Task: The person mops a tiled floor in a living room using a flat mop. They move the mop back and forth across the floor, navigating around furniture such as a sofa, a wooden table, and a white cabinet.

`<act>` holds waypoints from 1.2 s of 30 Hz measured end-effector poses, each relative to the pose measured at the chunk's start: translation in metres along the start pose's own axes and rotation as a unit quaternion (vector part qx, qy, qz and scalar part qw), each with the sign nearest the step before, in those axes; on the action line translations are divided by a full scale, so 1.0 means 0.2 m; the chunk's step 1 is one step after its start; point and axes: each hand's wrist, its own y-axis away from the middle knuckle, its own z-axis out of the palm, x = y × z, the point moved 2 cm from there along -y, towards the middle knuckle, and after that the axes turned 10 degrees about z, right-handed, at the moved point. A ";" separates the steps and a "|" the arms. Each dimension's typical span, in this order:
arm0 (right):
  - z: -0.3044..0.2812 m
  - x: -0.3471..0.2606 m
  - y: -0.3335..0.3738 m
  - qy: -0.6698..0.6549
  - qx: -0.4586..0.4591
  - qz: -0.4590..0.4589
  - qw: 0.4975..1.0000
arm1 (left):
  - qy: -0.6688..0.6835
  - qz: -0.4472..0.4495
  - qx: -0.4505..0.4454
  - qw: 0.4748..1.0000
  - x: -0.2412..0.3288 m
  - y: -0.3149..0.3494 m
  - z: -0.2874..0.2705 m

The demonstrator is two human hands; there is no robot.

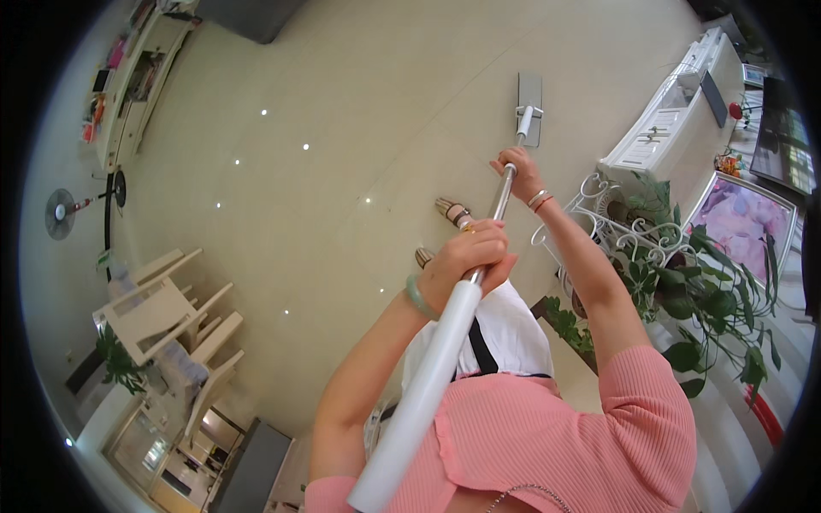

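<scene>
A flat mop with a long handle slants across the view from the lower middle up to the right. Its grey rectangular head (530,89) lies on the floor. My left hand (475,252) is wrapped round the metal pole just above the thick white grip (421,395). Farther along, my right hand (520,171) closes round the pole (501,203) nearer the mop head. A pale green bangle (418,299) circles my left wrist, and a silver bracelet (538,197) sits on my right.
A white cabinet (660,128) and a white metal plant stand (590,205) with trailing leaves (676,295) line the right side. At left are a standing fan (61,214), pale chairs (209,380) and a shelf unit (141,94). Shiny beige tiles (342,94) cover the floor.
</scene>
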 end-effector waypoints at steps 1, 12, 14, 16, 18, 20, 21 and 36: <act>-0.04 0.06 -0.08 -0.005 0.013 -0.002 1.000 | 0.002 0.009 -0.010 1.000 -0.08 -0.08 0.01; 0.08 0.25 -0.53 0.017 -0.050 -0.018 0.998 | -0.022 -0.024 0.093 0.995 -0.35 -0.37 -0.14; 0.16 0.17 -0.52 0.017 -0.101 -0.023 0.995 | -0.040 -0.045 0.118 0.991 -0.29 -0.31 -0.19; 0.27 0.08 -0.49 0.001 -0.116 -0.027 0.993 | -0.038 -0.072 0.131 0.988 -0.20 -0.24 -0.26; 0.39 -0.03 -0.46 -0.016 -0.135 -0.019 0.991 | -0.070 -0.090 0.149 0.982 -0.11 -0.15 -0.33; 0.52 -0.17 -0.41 -0.019 -0.158 -0.033 0.987 | -0.090 -0.102 0.170 0.976 0.00 -0.04 -0.39; 0.56 -0.25 -0.38 -0.021 -0.173 -0.032 0.984 | -0.096 -0.107 0.181 0.973 0.04 0.03 -0.41; 1.36 -1.05 0.54 0.004 -0.487 -0.222 0.845 | -0.231 -0.205 0.478 0.823 0.76 1.21 -0.19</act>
